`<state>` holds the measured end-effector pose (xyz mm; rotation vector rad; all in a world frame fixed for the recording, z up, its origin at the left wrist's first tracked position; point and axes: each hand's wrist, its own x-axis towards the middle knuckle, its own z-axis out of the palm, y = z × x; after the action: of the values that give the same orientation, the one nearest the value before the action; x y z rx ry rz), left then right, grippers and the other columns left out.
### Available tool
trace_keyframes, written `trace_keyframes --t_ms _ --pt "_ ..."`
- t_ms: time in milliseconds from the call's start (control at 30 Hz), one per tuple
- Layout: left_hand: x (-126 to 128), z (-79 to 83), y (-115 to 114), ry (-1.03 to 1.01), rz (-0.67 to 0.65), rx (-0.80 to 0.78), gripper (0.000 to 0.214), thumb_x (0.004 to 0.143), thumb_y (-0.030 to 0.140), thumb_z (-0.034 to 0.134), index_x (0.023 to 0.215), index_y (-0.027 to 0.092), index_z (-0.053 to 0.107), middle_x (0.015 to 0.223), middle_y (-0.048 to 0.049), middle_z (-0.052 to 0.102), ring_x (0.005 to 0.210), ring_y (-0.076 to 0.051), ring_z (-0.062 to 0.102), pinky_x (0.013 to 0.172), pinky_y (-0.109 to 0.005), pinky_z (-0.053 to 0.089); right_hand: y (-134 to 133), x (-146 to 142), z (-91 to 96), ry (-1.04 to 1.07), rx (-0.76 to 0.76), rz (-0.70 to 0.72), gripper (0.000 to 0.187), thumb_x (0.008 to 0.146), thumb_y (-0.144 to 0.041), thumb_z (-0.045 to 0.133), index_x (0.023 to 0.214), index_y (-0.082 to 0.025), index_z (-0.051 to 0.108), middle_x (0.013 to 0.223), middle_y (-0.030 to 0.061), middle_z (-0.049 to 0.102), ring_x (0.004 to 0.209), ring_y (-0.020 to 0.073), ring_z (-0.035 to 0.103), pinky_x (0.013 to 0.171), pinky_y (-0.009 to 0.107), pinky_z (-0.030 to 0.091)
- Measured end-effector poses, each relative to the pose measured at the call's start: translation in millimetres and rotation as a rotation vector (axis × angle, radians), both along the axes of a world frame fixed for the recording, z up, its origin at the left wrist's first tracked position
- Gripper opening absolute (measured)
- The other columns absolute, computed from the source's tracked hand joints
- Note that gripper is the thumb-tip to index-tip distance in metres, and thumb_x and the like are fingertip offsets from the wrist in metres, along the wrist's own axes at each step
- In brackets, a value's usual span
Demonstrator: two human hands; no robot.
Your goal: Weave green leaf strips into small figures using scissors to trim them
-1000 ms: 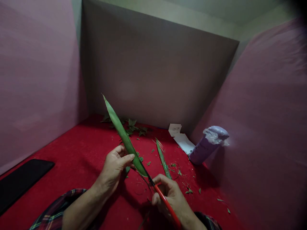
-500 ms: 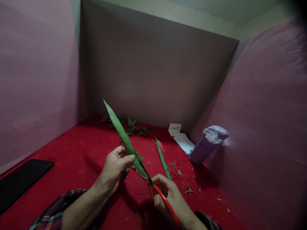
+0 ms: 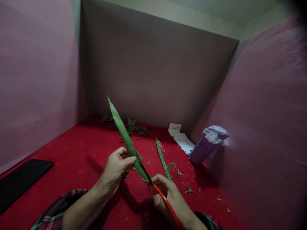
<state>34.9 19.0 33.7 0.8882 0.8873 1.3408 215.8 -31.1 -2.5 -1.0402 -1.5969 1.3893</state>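
Above a red surface, the left hand pinches a long green leaf between thumb and fingers, its tip pointing up and away. The right hand grips red-handled scissors, dark blades along the leaf's lower right edge.

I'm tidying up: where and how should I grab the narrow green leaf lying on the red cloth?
Probably pinch the narrow green leaf across its middle, coming from above: it is long and slim, lies on the red cloth, and its near end appears close to the right hand.
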Motion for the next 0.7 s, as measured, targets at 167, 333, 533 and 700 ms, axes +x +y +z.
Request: trace_keyframes --t_ms 167,333,533,700 --pt "1 -1.6 0 -0.002 0.015 -0.004 0.021 0.06 0.014 0.071 0.077 0.013 0.058 0.068 -0.0025 0.067 0.057 -0.014 0.06 0.05 -0.022 0.048 1 -3 3.8 0.081 -0.09 -0.013 0.054 0.059 -0.062 0.067 0.081 -0.017 0.046 0.05 -0.0097 0.037 0.046 0.0047 0.024 0.043 0.017 0.02" --pt "1 -4.7 2 0.025 -0.004 0.013 0.019 0.063 0.014 0.068 0.078 0.013 0.057 0.071 -0.0039 0.066 0.061 -0.016 0.061 0.053 -0.026 0.05 1 -6 -7.8 0.197 -0.247 -0.05 0.061 0.048 -0.062 0.072 0.081 -0.019 0.045 0.044 -0.0099 0.047 0.033 0.0013 0.026 0.034 0.014 0.018" --pt "2 -6.6 1 0.03 -0.024 0.01 0.018 0.065 0.013 0.066 0.08 0.013 0.056 0.072 -0.0038 0.066 0.061 -0.015 0.061 0.054 -0.026 0.049 3 -7 -22.5 0.188 -0.219 -0.115 0.061 0.045 -0.064 0.072 0.076 -0.019 0.045 0.043 -0.0087 0.05 0.03 0.002 0.029 0.031 0.015 0.022" --pt "2 -6.9 1 0.017 -0.032 -0.007 0.017 0.064 0.013 0.067 0.077 0.013 0.056 0.069 -0.0027 0.065 0.058 -0.013 0.059 0.052 -0.023 0.048 1 -6 -19.3 0.159 -0.158 -0.071 0.054 0.055 -0.06 0.07 0.081 -0.018 0.048 0.047 -0.0098 0.044 0.038 0.0024 0.027 0.037 0.015 0.022"
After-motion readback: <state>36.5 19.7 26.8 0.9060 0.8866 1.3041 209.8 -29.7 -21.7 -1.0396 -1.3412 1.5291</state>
